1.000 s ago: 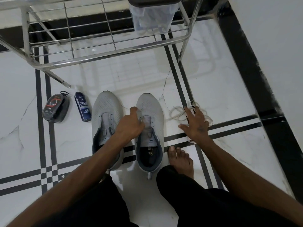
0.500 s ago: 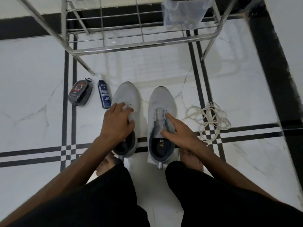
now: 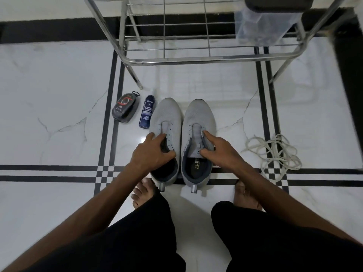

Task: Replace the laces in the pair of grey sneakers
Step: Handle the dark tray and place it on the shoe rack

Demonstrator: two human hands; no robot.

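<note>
Two grey sneakers without laces stand side by side on the white floor, toes pointing away from me. My left hand (image 3: 152, 154) grips the left sneaker (image 3: 167, 114) at its tongue and collar, thumb across the opening. The right sneaker (image 3: 199, 112) is held by my right hand (image 3: 218, 152), with the forefinger along the eyelet edge and the thumb on the tongue. A loose tangle of white laces (image 3: 273, 152) lies on the floor to the right of the shoes, apart from both hands.
A black shoe-polish case (image 3: 125, 107) and a blue cleaner bottle (image 3: 147, 112) lie left of the sneakers. A steel wire rack (image 3: 196, 60) stands behind them, carrying a clear container (image 3: 261, 26). My bare feet (image 3: 143, 193) sit just behind the shoes.
My right hand left the laces and came onto the right sneaker. My left hand shifted from the right sneaker to the left one. The view tilted and moved right.
</note>
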